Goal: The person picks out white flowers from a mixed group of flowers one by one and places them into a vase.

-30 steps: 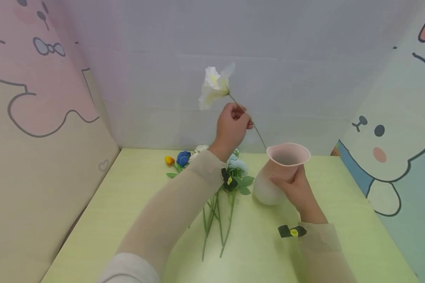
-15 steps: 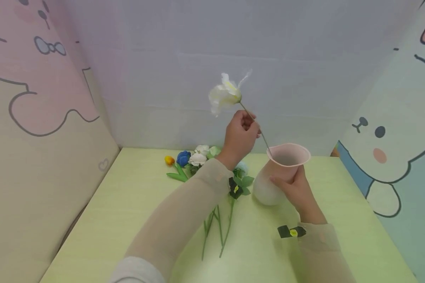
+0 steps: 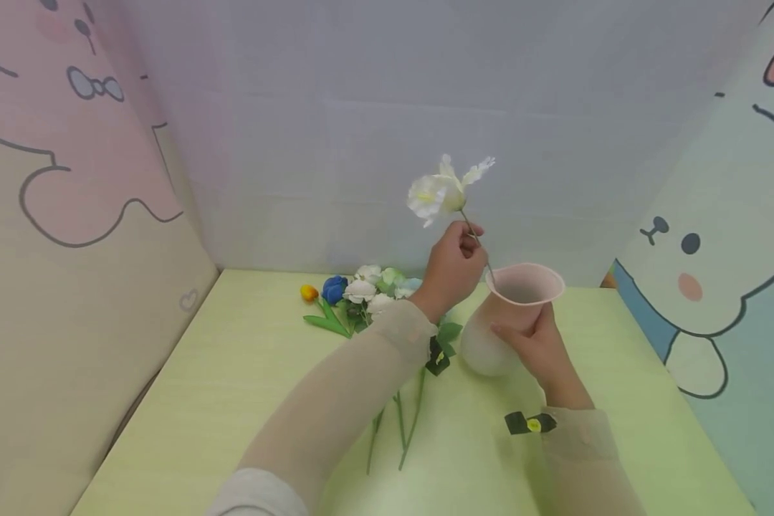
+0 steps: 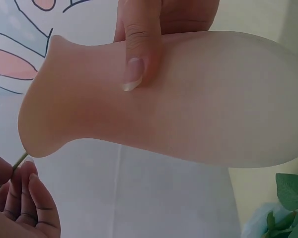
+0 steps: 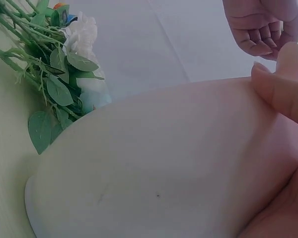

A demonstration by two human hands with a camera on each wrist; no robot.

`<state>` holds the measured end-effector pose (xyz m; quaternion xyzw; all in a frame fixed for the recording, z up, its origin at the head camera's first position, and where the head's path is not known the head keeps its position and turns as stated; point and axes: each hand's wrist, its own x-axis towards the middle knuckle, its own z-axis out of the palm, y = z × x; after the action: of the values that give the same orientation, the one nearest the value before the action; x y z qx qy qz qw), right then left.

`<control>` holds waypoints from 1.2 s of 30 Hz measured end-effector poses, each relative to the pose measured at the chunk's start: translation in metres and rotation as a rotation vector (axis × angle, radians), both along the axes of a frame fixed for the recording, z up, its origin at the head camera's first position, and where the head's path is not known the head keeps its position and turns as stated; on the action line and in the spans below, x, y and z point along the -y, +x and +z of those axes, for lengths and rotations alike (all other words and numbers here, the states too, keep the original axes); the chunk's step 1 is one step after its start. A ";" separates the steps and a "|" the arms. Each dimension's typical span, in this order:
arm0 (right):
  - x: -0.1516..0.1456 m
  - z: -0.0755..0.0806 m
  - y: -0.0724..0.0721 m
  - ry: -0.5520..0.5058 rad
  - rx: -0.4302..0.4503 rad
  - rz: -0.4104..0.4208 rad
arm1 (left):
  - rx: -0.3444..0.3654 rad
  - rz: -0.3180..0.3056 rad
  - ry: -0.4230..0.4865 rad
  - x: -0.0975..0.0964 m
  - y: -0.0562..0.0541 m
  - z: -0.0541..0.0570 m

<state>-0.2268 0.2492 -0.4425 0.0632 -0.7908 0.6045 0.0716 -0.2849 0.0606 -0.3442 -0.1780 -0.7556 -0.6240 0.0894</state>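
Observation:
My left hand (image 3: pixel 456 266) pinches the thin stem of a white flower (image 3: pixel 440 195) in the head view. The bloom tips up above the fingers, and the stem's lower end passes over the rim into the mouth of a pink-and-white vase (image 3: pixel 490 342). My right hand (image 3: pixel 547 351) grips the vase from the right side, thumb across its front. The vase leans on the table, mouth up and to the right. In the left wrist view the stem (image 4: pixel 21 159) meets the lip of the vase (image 4: pixel 188 104). How deep the stem reaches is hidden.
Several artificial flowers lie on the pale yellow table (image 3: pixel 245 401) left of the vase: an orange tulip (image 3: pixel 308 292), a blue bloom (image 3: pixel 334 289) and white blooms (image 3: pixel 360 290). My left forearm partly covers them. A pale wall (image 3: pixel 271 158) stands behind, with cartoon-printed panels at both sides.
My left hand has moved right and down with the white flower, bringing its stem from the vase's lip into the mouth. The right hand and vase have barely moved.

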 end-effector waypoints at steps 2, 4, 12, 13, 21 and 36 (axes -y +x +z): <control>0.000 0.000 0.000 0.008 0.002 -0.002 | 0.006 0.001 -0.017 -0.001 0.000 -0.001; 0.000 0.001 0.000 0.016 0.002 -0.005 | 0.007 -0.002 -0.039 -0.003 -0.001 -0.001; 0.001 0.000 0.000 0.017 0.003 -0.005 | 0.016 -0.041 -0.191 -0.007 0.004 0.004; 0.001 0.000 0.000 0.016 0.003 -0.003 | 0.017 -0.044 -0.217 -0.007 0.005 0.006; 0.000 0.001 0.001 0.007 0.005 0.014 | 0.003 -0.053 -0.446 -0.016 0.008 0.009; -0.001 0.000 0.000 -0.013 -0.025 0.056 | -0.206 -0.031 -0.836 -0.032 0.013 0.019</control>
<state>-0.2266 0.2501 -0.4422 0.0924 -0.7837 0.6108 0.0649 -0.2717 0.0926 -0.3256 -0.2715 -0.9278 -0.2445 0.0750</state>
